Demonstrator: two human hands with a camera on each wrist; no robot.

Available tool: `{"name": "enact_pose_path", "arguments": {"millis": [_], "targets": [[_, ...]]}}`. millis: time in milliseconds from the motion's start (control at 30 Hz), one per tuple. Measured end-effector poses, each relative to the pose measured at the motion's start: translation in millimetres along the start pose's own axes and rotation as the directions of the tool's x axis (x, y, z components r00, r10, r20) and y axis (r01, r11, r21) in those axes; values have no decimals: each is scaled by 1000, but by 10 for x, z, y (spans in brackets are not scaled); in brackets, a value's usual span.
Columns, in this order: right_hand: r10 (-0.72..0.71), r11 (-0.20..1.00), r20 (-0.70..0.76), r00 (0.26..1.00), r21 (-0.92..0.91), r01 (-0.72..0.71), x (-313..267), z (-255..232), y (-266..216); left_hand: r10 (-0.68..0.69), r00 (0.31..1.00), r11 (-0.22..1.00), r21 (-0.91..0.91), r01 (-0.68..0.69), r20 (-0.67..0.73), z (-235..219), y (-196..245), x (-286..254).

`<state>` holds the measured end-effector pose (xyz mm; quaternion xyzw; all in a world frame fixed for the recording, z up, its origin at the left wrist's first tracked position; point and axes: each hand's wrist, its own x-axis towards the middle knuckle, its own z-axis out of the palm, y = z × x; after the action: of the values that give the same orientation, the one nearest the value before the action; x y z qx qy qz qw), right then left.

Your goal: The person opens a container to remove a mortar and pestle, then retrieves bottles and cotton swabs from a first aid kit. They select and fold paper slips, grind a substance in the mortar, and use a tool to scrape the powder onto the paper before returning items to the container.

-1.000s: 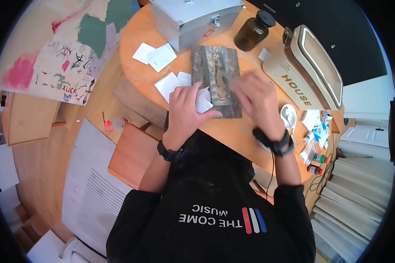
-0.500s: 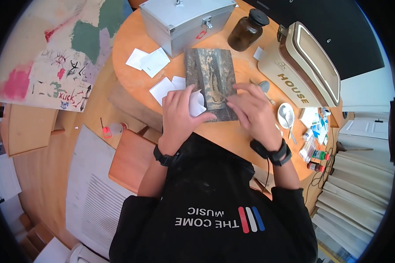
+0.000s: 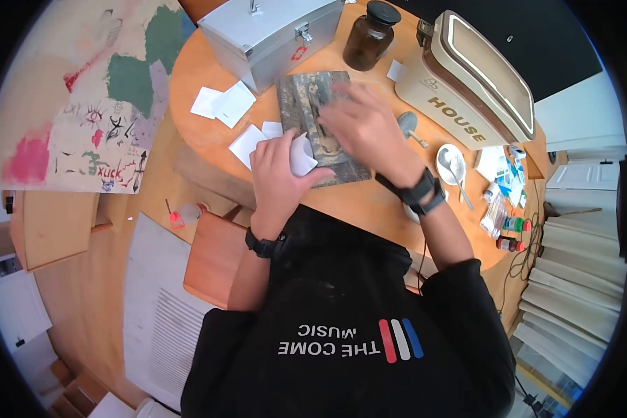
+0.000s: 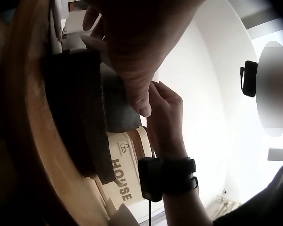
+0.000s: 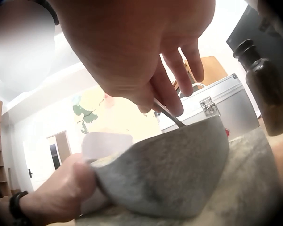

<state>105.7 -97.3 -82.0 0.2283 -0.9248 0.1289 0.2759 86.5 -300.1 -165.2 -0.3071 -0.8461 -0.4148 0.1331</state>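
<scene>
A grey, mottled stone block with a long hollow (image 3: 292,104) lies on the table; its boat-like wall (image 5: 170,174) fills the lower right wrist view. At the block's near left side, my left hand (image 3: 282,171) holds a curled white paper (image 3: 302,157), thumb against the block's near end. My right hand (image 3: 366,129) hovers over the hollow, fingers blurred in the head view. In the right wrist view that hand pinches a thin metal tool (image 5: 170,113), whose lower end is hidden behind the rim. The left wrist view shows the block (image 4: 78,113) dark, from the side.
Behind the block stand a silver case (image 3: 279,52) and a brown jar (image 3: 370,38). A cream HOUSE box (image 3: 460,90), a round grey disc with a handle (image 3: 407,124), a white dish with a spoon (image 3: 453,164) and small bottles are on the right. White papers (image 3: 234,104) lie left.
My right hand has moved from the block's near right side to farther in over its hollow. My left hand still holds the paper at the same side. The head view has shifted slightly.
</scene>
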Motion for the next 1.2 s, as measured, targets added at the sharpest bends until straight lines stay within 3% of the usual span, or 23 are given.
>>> {"name": "enact_pose_path", "arguments": {"millis": [100,167,200,300,400,500,567,700,767,800,833,867,900,1000,1100,1200], "targets": [[112,989,-47,993,99,-107,-279,-188,-305,32,999,999,22,-31,-26,-22,-78,-20],[227,971,-137,964,103,-214,-450,-69,-361,43,999,999,17,-42,-33,1,-71,-72],[284,958,-188,940,108,-267,-542,12,-386,53,998,999,15,-52,-35,17,-75,-59],[556,812,-249,793,369,-453,-671,255,-515,48,999,999,-24,-49,-13,-10,-55,-18],[856,436,-132,500,704,-561,-714,373,-712,46,999,999,-21,-47,-2,2,-65,-25],[965,67,40,259,918,-391,-673,379,-812,34,999,999,-3,-34,15,14,-53,-49],[966,-42,128,225,935,-351,-705,361,-803,21,999,1000,-2,-21,27,8,-36,-57],[953,-192,232,196,960,-203,-742,337,-783,-4,999,1000,-9,5,33,18,10,-58],[938,-55,161,307,944,-327,-572,222,-941,-18,999,1000,-12,18,28,9,24,-63],[923,19,131,363,925,-380,-514,185,-1001,-22,999,1000,-19,23,24,13,34,-65],[856,377,-119,503,809,-450,-542,185,-957,-26,999,999,-27,26,19,15,38,-67],[690,684,-314,652,576,-446,-597,178,-856,-19,1000,1000,-14,19,17,18,35,-71],[449,892,-424,787,261,-369,-638,180,-785,-13,1000,1000,-1,13,16,21,34,-79],[450,890,-310,837,234,-392,-693,219,-725,0,1000,1000,13,0,13,22,43,-96],[586,790,-291,756,413,-454,-736,306,-884,8,1000,1000,5,-8,5,31,42,-91],[855,428,-166,491,761,-487,-750,429,-1088,14,1000,1000,9,-14,-7,44,32,-93]]}}
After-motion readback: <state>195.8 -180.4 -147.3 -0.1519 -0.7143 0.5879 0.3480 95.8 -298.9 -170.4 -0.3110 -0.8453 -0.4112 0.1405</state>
